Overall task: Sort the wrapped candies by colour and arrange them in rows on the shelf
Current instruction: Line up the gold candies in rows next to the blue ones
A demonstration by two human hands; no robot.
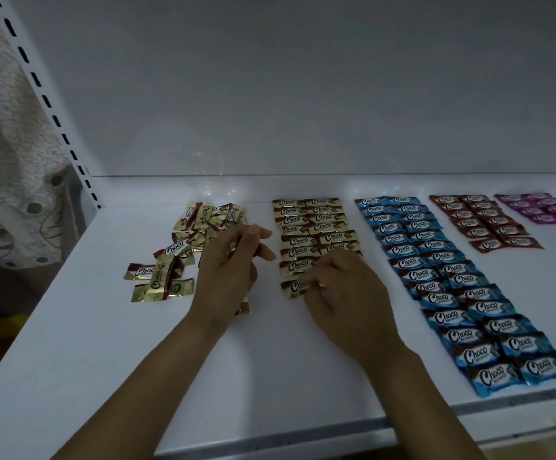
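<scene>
On the white shelf [253, 360] the candies lie grouped by wrapper colour so that each colour forms its own double column running from the back wall toward the front edge. From the person's left to right these are the gold rows [310, 224], the blue rows [436, 270], the red rows [485, 220] and the purple rows [545, 209], all set apart by bare strips of shelf. The blue block reaches almost to the front edge, while the gold one is shorter and looks like the one being built. To its left a loose pile [203, 224] of gold candies lies jumbled and overlapping, seemingly the stock left to sort.

The right hand [343, 293] reaches forward with the palm down and the fingers bent. Its fingertips are clamped on a gold candy [290, 288] at the near end of the left gold column, probably to square it with the ones behind.

The left hand [230, 270] hovers between the pile and the gold rows with its wrist raised and its fingers curled toward the rows. A glint of gold shows among the fingers, but it is not clear whether they grip a candy or are simply closed loosely. One stray gold piece [245, 307] peeks out beneath that wrist.

A slotted upright [37, 84] rises at the shelf's left end.
</scene>
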